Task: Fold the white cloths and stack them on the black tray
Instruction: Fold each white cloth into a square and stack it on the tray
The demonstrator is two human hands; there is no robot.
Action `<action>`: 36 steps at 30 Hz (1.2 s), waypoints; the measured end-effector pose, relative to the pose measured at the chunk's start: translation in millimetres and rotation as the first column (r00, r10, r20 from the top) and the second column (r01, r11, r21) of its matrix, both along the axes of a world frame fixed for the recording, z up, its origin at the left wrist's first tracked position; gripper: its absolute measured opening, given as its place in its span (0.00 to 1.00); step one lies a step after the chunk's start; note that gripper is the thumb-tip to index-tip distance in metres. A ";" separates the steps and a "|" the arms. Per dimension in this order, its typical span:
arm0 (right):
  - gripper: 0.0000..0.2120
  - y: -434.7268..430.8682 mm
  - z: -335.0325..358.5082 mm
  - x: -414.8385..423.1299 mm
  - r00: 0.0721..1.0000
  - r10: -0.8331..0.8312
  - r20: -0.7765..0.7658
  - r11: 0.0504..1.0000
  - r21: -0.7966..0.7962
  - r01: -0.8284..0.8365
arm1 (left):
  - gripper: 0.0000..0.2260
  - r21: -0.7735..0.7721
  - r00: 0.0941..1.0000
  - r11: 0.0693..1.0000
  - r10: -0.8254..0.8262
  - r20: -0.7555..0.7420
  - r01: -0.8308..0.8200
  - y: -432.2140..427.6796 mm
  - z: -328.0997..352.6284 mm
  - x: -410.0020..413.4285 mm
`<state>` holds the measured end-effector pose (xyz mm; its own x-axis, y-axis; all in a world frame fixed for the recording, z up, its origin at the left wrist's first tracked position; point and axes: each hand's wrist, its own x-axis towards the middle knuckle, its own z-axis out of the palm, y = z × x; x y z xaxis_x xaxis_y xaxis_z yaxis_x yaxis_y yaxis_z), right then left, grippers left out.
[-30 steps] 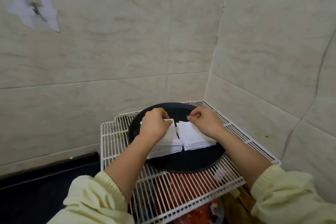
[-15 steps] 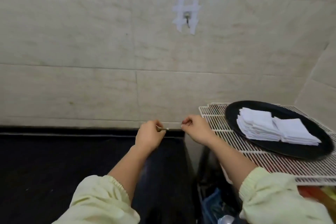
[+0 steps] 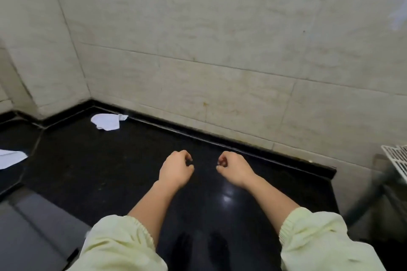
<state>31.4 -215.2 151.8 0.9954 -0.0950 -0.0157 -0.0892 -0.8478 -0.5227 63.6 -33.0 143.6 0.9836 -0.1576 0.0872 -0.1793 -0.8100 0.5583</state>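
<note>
My left hand and my right hand hover side by side over a black countertop, fingers curled in, holding nothing. A crumpled white cloth lies at the back of the counter near the wall corner, well to the left of my hands. Part of another white cloth shows at the left edge of the view. The black tray and its folded stacks are out of view.
A corner of the white wire rack shows at the right edge, past the counter's end. Pale tiled walls close off the back and left. A grey surface lies below the counter's front left edge.
My view has swung left, away from the tray and rack, to the black counter. Both hands left the folded stacks and now hover empty over the counter.
</note>
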 end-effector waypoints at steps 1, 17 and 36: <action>0.07 16.7 -2.6 13.8 1.000 0.031 -0.006 0.999 -0.012 -0.031 | 0.11 0.002 1.000 1.000 0.028 -0.001 -0.028 17.6 -1.2 6.5; 0.16 201.8 -45.6 232.9 0.942 0.317 -0.114 0.910 -0.243 -0.335 | 0.14 0.107 0.970 0.968 0.235 -0.056 -0.228 184.7 -40.8 187.8; 0.16 374.0 -98.6 436.2 0.936 0.257 -0.242 0.931 -0.200 -0.307 | 0.15 0.152 0.945 0.959 0.264 -0.193 -0.237 363.4 -108.8 397.1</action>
